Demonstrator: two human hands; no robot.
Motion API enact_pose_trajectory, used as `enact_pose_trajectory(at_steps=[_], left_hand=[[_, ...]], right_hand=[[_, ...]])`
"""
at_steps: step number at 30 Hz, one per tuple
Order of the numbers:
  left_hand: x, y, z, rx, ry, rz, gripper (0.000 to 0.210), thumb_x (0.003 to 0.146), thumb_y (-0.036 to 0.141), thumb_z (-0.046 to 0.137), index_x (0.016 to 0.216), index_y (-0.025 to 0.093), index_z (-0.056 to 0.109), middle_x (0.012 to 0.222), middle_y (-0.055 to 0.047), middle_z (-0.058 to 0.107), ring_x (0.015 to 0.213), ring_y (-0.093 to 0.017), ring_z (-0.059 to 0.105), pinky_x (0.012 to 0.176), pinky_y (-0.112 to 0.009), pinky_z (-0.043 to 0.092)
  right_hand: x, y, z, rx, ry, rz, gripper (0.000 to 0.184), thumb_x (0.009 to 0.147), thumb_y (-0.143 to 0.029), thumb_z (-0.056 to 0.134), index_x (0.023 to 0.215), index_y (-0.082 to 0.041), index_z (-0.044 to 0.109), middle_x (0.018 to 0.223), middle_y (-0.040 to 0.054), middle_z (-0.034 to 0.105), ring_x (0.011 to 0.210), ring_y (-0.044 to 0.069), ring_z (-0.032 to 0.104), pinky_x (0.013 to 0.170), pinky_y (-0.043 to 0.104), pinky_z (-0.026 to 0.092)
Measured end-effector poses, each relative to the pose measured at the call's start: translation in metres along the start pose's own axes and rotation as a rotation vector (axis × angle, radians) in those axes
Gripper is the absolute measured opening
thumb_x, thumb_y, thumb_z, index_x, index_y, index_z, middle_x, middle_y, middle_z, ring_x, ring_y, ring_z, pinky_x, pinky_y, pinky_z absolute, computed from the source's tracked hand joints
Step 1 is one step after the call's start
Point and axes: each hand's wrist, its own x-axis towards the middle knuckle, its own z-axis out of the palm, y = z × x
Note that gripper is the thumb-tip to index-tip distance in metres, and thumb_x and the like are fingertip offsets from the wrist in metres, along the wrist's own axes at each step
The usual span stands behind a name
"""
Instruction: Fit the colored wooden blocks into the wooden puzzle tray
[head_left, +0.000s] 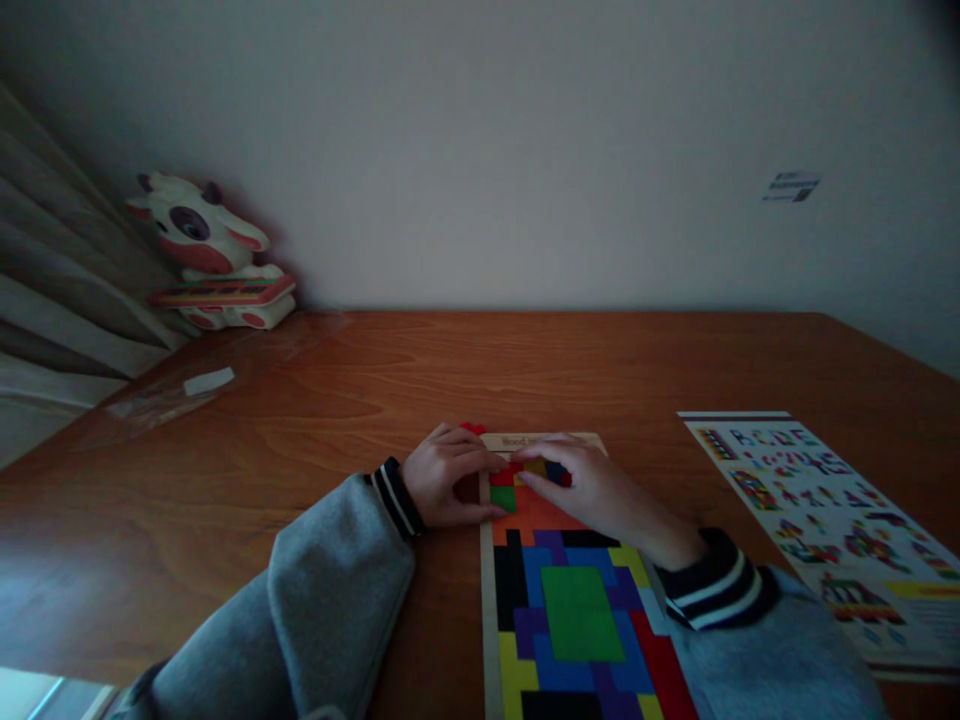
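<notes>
A wooden puzzle board (489,600) lies before me, packed with flat coloured blocks, among them a large green area (583,615). My left hand (452,475) rests at its upper left edge, thumb and forefinger apart, the thumb tip by a small green block (503,497). Over the upper rows arches my right hand (589,485); its thumb and forefinger close in on a red puzzle block (513,471) near the left side. Part of the top rows is covered by the right hand. Another red block (473,428) shows behind my left fingers, off the board.
A printed sheet with coloured block pictures (832,540) lies to the right. At the far left stands a cow toy with a keyboard (225,290), beside a curtain (60,260). Clear plastic with a white label (209,381) lies on the wooden table (420,370). A wall rises behind.
</notes>
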Motion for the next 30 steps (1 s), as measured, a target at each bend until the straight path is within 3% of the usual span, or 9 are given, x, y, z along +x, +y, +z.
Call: enact_pose_trajectory(at_steps=[6,11,13,16,20,24,27,30], left_hand=[[0.002,-0.004,0.004,-0.208,0.033,0.049,0.042,0.079,0.042,0.074,0.113,0.019,0.062,0.106,-0.009,0.071,0.099,-0.021,0.066,0.09,-0.034,0.047],[0.002,0.0,0.006,-0.178,0.113,-0.03,0.046,0.081,0.044,0.07,0.117,0.018,0.059,0.109,-0.011,0.069,0.102,-0.023,0.064,0.09,-0.038,0.049],[0.002,0.003,0.006,-0.122,0.101,-0.047,0.042,0.084,0.044,0.066,0.115,0.017,0.059,0.108,-0.012,0.069,0.1,-0.023,0.064,0.089,-0.039,0.049],[0.002,0.011,0.006,-0.06,0.008,0.053,0.039,0.087,0.045,0.062,0.113,0.017,0.061,0.105,-0.011,0.07,0.098,-0.024,0.064,0.09,-0.04,0.048],[0.002,0.02,0.009,-0.015,-0.061,0.145,0.047,0.083,0.055,0.062,0.112,0.018,0.063,0.114,-0.013,0.068,0.103,-0.026,0.062,0.092,-0.042,0.047],[0.002,0.017,0.014,-0.027,-0.045,0.105,0.035,0.088,0.042,0.059,0.113,0.018,0.062,0.119,-0.01,0.066,0.107,-0.025,0.061,0.094,-0.04,0.048],[0.003,0.013,0.018,-0.065,-0.006,0.086,0.027,0.091,0.033,0.056,0.111,0.017,0.062,0.115,-0.01,0.067,0.105,-0.022,0.061,0.095,-0.038,0.048],[0.003,0.012,0.019,-0.081,0.027,0.049,0.022,0.092,0.027,0.052,0.108,0.017,0.062,0.109,-0.01,0.067,0.1,-0.021,0.062,0.092,-0.035,0.05]], right_hand=[[0.0,-0.004,0.01,-0.029,0.012,0.0,0.021,0.079,-0.028,0.074,0.099,-0.028,0.067,0.103,0.0033,0.072,0.101,0.024,0.064,0.093,0.047,0.047],[0.003,-0.002,0.0,0.177,0.019,0.093,0.005,0.086,-0.031,0.066,0.09,-0.027,0.067,0.091,0.0005,0.073,0.087,0.019,0.068,0.081,0.037,0.053],[0.003,0.007,-0.008,0.225,0.098,0.162,0.01,0.088,-0.034,0.062,0.089,-0.026,0.067,0.088,0.0017,0.073,0.081,0.019,0.068,0.073,0.035,0.055],[0.002,0.029,-0.017,0.148,0.313,0.263,0.015,0.087,-0.038,0.062,0.089,-0.024,0.066,0.086,0.0045,0.073,0.077,0.021,0.068,0.068,0.035,0.056],[0.0,0.049,-0.022,-0.079,0.376,0.246,0.014,0.087,-0.036,0.06,0.088,-0.023,0.066,0.088,0.0071,0.072,0.08,0.025,0.068,0.072,0.042,0.056],[0.001,0.036,-0.021,-0.157,0.239,0.015,0.011,0.089,-0.029,0.059,0.095,-0.026,0.068,0.103,0.0059,0.069,0.099,0.025,0.064,0.09,0.047,0.051],[0.001,0.015,-0.014,-0.046,0.041,-0.132,0.021,0.092,-0.024,0.054,0.108,-0.03,0.066,0.106,0.0031,0.07,0.103,0.021,0.064,0.091,0.042,0.052],[0.001,0.002,-0.005,-0.082,-0.027,-0.176,0.03,0.092,-0.019,0.05,0.116,-0.031,0.063,0.112,0.0034,0.069,0.105,0.02,0.063,0.093,0.044,0.051]])
